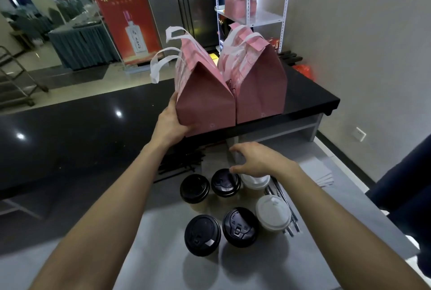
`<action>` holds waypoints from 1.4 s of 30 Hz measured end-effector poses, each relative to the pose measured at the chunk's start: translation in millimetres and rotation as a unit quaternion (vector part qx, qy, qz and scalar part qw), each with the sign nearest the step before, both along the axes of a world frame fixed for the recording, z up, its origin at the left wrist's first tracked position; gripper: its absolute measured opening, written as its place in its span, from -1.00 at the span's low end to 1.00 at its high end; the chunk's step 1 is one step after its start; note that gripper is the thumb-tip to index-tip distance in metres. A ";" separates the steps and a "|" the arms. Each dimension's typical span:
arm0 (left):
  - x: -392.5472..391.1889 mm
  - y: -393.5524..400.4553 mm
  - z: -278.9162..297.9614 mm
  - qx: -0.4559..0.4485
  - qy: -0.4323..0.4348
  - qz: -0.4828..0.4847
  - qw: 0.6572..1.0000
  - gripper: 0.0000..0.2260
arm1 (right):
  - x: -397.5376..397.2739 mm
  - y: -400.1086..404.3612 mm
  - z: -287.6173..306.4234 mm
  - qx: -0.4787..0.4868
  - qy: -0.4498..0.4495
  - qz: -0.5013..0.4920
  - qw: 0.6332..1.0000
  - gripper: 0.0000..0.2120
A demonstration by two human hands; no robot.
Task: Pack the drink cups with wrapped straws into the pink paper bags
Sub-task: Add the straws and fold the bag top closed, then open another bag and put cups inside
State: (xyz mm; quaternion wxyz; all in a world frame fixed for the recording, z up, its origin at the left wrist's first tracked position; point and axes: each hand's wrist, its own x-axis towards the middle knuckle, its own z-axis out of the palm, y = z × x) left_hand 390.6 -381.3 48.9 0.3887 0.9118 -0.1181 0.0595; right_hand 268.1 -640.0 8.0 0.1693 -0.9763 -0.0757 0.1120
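The left hand (171,121) has its grip around the near pink paper bag (205,100), overhanging the black surface (81,131); it could tip. The right hand (254,161), grip wide and empty, hovers above the cups (225,182), risking a knock.

Bag (206,103) contents hidden; straws (283,201) blurred

Left hand (171,124) gripping, right hand (257,160) spread.

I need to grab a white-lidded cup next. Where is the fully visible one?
In the head view, the white-lidded cup stands on the grey table's right side, beside a black-lidded cup, with wrapped straws along its right.
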 end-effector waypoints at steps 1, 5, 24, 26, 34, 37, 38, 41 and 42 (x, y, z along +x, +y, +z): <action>0.0 -0.4 0.6 0.001 0.003 0.000 1.000 0.14 | 0.0 0.9 0.0 0.002 0.001 -0.001 1.000 -0.24; -7.8 6.3 5.5 0.010 0.025 -0.006 1.000 0.26 | 1.0 9.6 1.1 0.004 0.004 0.004 1.000 -0.25; -241.5 380.5 -47.6 0.375 0.200 0.124 0.897 -0.34 | -18.2 343.3 -2.7 -0.029 0.010 0.231 0.973 -0.28; -264.8 426.6 -49.3 0.380 0.211 0.131 0.891 -0.37 | -31.3 398.0 -7.9 -0.042 0.010 0.242 0.969 -0.27; -352.0 595.9 -40.0 0.373 0.205 0.113 0.898 -0.39 | -96.5 624.9 -6.5 -0.037 -0.011 0.268 0.963 -0.29; -375.0 636.2 -36.2 0.350 0.197 0.103 0.910 -0.41 | -104.1 701.4 6.8 0.009 -0.054 0.273 0.960 -0.26; -381.7 645.8 -35.9 0.331 0.196 0.097 0.918 -0.42 | -103.5 723.3 10.8 0.033 -0.063 0.268 0.961 -0.23; -402.9 665.9 -33.4 0.241 0.206 0.075 0.946 -0.51 | -91.7 773.1 19.0 0.103 -0.071 0.232 0.965 -0.13; -410.5 674.9 -32.0 0.216 0.206 0.072 0.952 -0.55 | -85.7 787.5 20.5 0.120 -0.069 0.221 0.966 -0.09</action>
